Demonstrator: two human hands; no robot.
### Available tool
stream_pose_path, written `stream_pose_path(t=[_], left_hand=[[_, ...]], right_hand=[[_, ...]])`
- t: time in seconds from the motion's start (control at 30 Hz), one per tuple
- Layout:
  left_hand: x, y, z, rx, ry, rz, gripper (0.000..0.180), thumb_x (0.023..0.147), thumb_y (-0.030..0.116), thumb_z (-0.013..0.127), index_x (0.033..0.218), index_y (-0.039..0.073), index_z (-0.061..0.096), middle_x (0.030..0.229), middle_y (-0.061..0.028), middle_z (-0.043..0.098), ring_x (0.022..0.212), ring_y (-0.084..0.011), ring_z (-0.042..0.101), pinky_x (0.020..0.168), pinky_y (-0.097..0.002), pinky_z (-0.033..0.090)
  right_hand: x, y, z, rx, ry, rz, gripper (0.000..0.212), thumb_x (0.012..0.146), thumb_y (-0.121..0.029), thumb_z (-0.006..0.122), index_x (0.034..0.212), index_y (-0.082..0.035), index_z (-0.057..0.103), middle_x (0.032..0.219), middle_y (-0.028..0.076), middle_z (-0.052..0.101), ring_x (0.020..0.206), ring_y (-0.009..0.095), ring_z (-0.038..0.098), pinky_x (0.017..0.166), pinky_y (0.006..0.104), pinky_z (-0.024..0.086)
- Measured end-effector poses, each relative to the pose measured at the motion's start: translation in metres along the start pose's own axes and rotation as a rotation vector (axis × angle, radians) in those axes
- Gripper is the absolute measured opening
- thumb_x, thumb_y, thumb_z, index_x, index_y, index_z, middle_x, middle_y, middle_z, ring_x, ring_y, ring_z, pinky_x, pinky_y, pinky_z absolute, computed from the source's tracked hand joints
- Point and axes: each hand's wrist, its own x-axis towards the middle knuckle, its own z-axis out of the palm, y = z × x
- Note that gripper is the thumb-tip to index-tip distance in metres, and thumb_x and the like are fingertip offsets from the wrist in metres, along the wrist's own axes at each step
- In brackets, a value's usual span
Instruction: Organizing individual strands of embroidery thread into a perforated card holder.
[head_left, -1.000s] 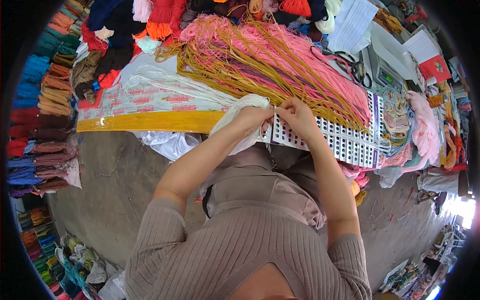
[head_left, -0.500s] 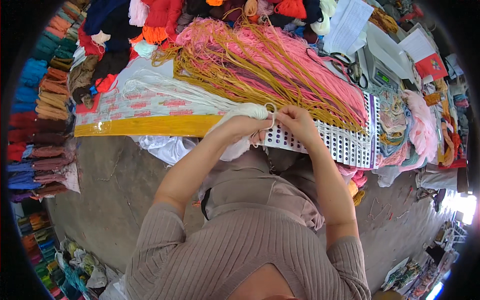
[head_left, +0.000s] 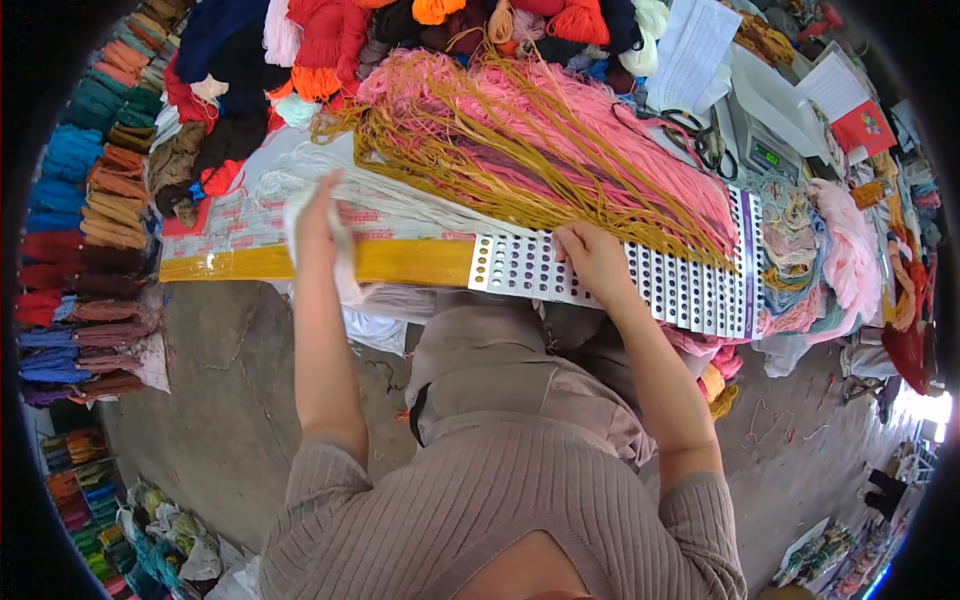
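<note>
My left hand (head_left: 316, 232), smeared by motion, is at the left part of the table with a skein of white yarn (head_left: 346, 285) hanging from it. White strands (head_left: 420, 205) stretch from near that hand across to the right. At the end of these strands my right hand (head_left: 598, 262) is closed in a pinch over a white strip with rows of round holes (head_left: 508, 262). Just beyond lie long pink yarns (head_left: 640, 150) and mustard yarns (head_left: 410, 165), their ends running to the holed strip.
Yellow tape (head_left: 400, 262) edges the table. Black-handled scissors (head_left: 712, 150), a scale (head_left: 768, 150) and paper sheets (head_left: 690, 55) lie at the far right. Coloured skeins (head_left: 325, 40) pile up at the back. Shelves of yarn (head_left: 70, 200) stand left. Pale pink yarn (head_left: 845, 245) lies right.
My left hand has swung left, away from my right hand, carrying the white skein and drawing white yarn out. More of the holed strip shows. My right hand has stayed nearly in place.
</note>
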Motion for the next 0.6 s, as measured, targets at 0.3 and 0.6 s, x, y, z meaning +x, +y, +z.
stream_pose_path(t=[0.3,0.6], left_hand=[[-0.129,-0.05,0.116,-0.325,-0.886,-0.495,0.048,0.095,0.033,0.039,0.13,0.0,0.04,0.12,-0.0086,0.052,0.099,-0.0165,0.055,0.08,-0.0293,0.047],[-0.125,-0.043,0.118,-0.466,-0.767,-0.544,0.046,0.095,0.035,0.038,0.126,0.002,0.046,0.121,-0.0142,0.053,0.09,-0.022,0.058,0.077,-0.0347,0.049]], right_hand=[[-0.031,-0.06,0.037,0.887,-0.086,-0.036,0.011,0.086,-0.009,0.059,0.092,0.0,0.059,0.073,0.003,0.057,0.065,0.011,0.053,0.062,0.024,0.044],[-0.044,-0.06,0.021,1.091,-0.065,-0.008,0.012,0.092,-0.012,0.05,0.088,-0.001,0.053,0.076,0.004,0.059,0.064,0.009,0.054,0.061,0.0208,0.04]])
